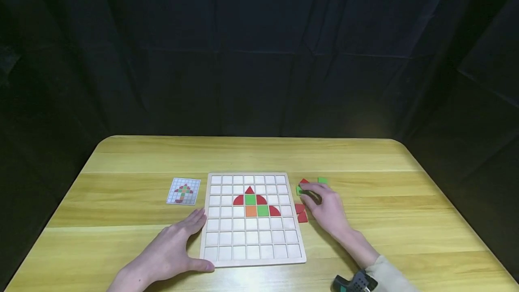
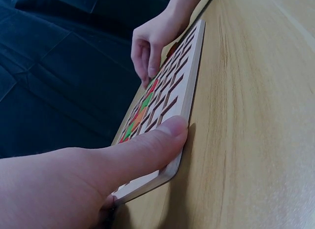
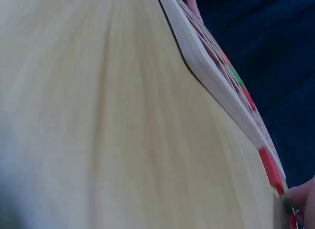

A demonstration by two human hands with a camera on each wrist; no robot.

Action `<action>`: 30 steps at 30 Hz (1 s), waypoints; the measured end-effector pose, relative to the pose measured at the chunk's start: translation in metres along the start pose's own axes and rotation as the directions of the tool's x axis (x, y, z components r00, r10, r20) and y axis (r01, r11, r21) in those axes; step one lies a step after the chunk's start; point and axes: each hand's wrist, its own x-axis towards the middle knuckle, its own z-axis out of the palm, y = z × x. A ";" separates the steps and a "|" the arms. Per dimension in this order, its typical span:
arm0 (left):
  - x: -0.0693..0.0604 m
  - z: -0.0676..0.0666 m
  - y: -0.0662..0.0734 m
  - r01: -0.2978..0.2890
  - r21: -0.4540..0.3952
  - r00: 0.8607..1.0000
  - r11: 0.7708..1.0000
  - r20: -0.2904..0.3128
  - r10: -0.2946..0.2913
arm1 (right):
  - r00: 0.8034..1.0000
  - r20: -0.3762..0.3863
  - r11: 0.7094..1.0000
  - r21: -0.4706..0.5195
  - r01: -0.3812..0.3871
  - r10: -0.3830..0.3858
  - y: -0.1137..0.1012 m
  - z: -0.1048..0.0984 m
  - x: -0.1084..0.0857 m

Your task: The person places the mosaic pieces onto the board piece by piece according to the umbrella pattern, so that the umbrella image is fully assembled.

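Note:
A pale wooden grid board (image 1: 239, 238) lies on the table with red, green and orange tiles set in several cells. My left hand (image 1: 174, 242) holds its near left corner, thumb on the front edge and fingers along the left side; the thumb (image 2: 152, 140) shows large in the left wrist view. Beyond the board's right edge, my right hand (image 1: 330, 208) pinches a green tile (image 1: 298, 190) between thumb and index finger, low over the table. Its fingertips partly cover this tile. A red tile (image 1: 304, 181) lies just behind them.
Left of the board lies a printed card (image 1: 194, 186) with a coloured grid pattern. Red quarter-round tiles (image 1: 302, 217) lie against the board's right side, and another green tile (image 1: 322, 180) sits farther back. A dark curtain (image 1: 259, 80) hangs behind the wooden table (image 1: 121, 211).

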 end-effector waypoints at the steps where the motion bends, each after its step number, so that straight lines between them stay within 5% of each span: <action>1: 0.000 0.000 0.000 -0.001 0.001 1.000 1.000 -0.002 0.001 | 1.000 0.001 1.000 -0.006 0.002 -0.002 0.002 -0.002 0.000; 10: 0.000 0.000 0.000 -0.004 0.002 1.000 1.000 -0.003 0.004 | 0.997 -0.054 0.997 -0.061 0.044 -0.047 0.009 -0.010 -0.002; 21: 0.000 0.000 0.000 0.014 -0.013 1.000 1.000 0.014 -0.014 | 0.996 -0.089 0.993 -0.118 -0.019 0.008 0.006 -0.005 0.001; 30: 0.001 -0.001 0.000 0.021 -0.016 1.000 1.000 0.022 -0.021 | 0.996 -0.088 0.998 -0.066 0.004 -0.010 -0.004 -0.005 0.000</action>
